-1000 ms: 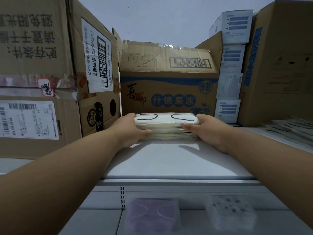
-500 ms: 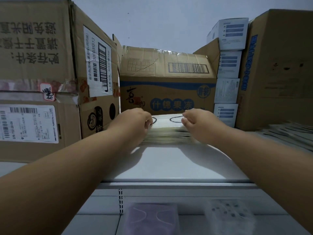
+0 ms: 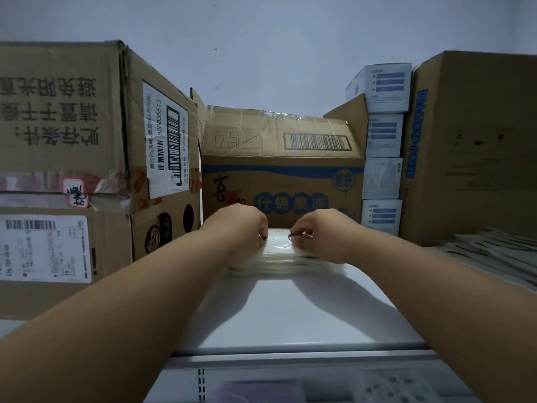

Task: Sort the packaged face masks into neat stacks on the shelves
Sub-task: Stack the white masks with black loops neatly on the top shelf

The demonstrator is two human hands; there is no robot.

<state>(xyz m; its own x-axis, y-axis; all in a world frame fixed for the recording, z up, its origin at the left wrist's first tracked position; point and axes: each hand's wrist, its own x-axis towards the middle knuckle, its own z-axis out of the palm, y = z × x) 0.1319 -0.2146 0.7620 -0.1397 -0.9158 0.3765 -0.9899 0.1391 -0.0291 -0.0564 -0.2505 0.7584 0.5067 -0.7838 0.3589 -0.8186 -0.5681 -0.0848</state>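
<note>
Stockroom as I view it, white metal shelf (image 3: 290, 312) with slotted upright, taped cardboard cartons (image 3: 72, 170) bearing barcode shipping labels, column of small white product boxes (image 3: 382, 158), loose flat packets (image 3: 499, 251) heaped at right, bare grey wall behind.

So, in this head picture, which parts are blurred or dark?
Head view: dim, bluish light; the mask stack is smeared at its lower edge; both forearms cast soft shadows on the shelf; box edges bow from the wide lens.
</note>
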